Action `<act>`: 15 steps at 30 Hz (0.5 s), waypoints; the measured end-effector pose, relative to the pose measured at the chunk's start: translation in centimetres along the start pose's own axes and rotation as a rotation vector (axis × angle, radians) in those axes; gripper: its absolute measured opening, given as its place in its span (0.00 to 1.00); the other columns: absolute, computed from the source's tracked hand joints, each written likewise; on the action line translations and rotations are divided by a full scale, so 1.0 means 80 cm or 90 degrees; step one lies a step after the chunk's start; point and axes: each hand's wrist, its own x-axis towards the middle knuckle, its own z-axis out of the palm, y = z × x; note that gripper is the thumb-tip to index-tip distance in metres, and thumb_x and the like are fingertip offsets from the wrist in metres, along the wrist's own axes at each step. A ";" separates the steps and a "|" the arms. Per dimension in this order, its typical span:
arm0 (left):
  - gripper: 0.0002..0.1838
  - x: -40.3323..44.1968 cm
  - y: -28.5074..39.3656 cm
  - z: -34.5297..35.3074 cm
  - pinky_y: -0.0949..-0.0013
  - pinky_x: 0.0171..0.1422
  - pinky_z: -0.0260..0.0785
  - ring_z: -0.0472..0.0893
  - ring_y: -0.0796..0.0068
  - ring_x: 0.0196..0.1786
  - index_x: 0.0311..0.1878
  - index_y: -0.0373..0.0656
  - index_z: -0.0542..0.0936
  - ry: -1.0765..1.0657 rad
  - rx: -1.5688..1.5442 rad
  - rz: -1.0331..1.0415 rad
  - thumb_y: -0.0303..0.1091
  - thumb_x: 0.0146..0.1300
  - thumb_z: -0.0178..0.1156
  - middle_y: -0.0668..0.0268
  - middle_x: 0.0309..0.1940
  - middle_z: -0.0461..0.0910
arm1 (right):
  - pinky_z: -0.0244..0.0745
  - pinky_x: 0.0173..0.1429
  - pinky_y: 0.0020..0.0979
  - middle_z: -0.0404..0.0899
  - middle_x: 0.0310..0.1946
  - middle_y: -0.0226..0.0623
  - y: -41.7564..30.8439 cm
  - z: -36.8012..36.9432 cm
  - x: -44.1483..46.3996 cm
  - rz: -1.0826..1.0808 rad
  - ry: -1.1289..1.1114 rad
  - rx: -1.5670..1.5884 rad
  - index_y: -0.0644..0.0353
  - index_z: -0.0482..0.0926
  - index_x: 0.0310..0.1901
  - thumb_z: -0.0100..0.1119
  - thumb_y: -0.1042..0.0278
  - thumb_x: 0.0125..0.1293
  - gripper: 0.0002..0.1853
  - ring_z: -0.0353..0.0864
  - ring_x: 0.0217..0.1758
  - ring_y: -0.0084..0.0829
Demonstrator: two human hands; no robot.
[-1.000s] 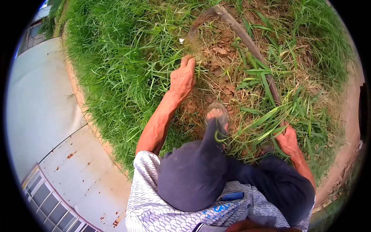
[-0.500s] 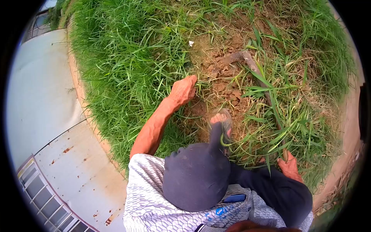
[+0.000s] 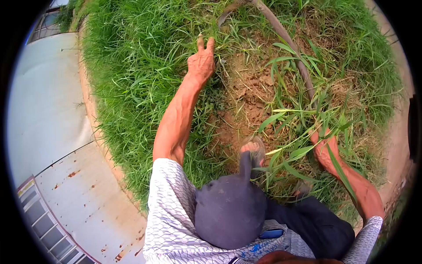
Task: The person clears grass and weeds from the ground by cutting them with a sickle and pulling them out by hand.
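My left hand point(image 3: 201, 66) reaches forward over the tall grass at the left edge of the dug patch. Two of its fingers are stretched out and apart, and nothing shows between them. My right hand point(image 3: 324, 147) is closed around the lower end of a hoe's wooden handle point(image 3: 303, 72). Long green grass blades point(image 3: 301, 153) lie across that hand and partly cover its fingers; whether it grips them too is unclear. The hoe's head point(image 3: 231, 11) is at the top of the view, among grass ahead of my left hand.
Broken brown soil point(image 3: 252, 94) lies in the middle, with my sandalled foot point(image 3: 254, 147) at its near end. Dense grass point(image 3: 132, 79) grows on the left, beside a pale sheet-metal surface point(image 3: 48, 101). A dirt path point(image 3: 389, 176) runs along the right.
My left hand has moved forward and its fingers have stretched out. My right hand has moved forward with the hoe, whose head has gone forward and left from the soil.
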 end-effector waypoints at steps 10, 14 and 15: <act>0.06 0.022 -0.035 0.015 0.51 0.42 0.75 0.84 0.50 0.40 0.43 0.40 0.71 -0.063 0.068 -0.040 0.29 0.65 0.47 0.52 0.35 0.82 | 0.65 0.25 0.38 0.68 0.20 0.41 0.081 0.040 -0.010 -0.089 -0.040 -0.445 0.65 0.68 0.38 0.52 0.63 0.70 0.12 0.70 0.21 0.34; 0.08 0.018 -0.044 0.013 0.50 0.41 0.74 0.84 0.49 0.38 0.46 0.39 0.71 -0.078 0.056 -0.003 0.27 0.64 0.46 0.50 0.36 0.82 | 0.69 0.29 0.40 0.71 0.22 0.42 0.113 0.014 -0.089 0.029 0.047 -0.226 0.65 0.70 0.42 0.54 0.61 0.69 0.13 0.73 0.24 0.34; 0.08 0.021 -0.040 0.014 0.50 0.41 0.74 0.84 0.49 0.38 0.46 0.39 0.71 -0.074 0.055 0.001 0.27 0.64 0.46 0.50 0.36 0.82 | 0.69 0.29 0.40 0.71 0.22 0.42 0.119 0.003 -0.100 0.028 0.053 -0.226 0.65 0.70 0.42 0.54 0.61 0.69 0.13 0.73 0.24 0.34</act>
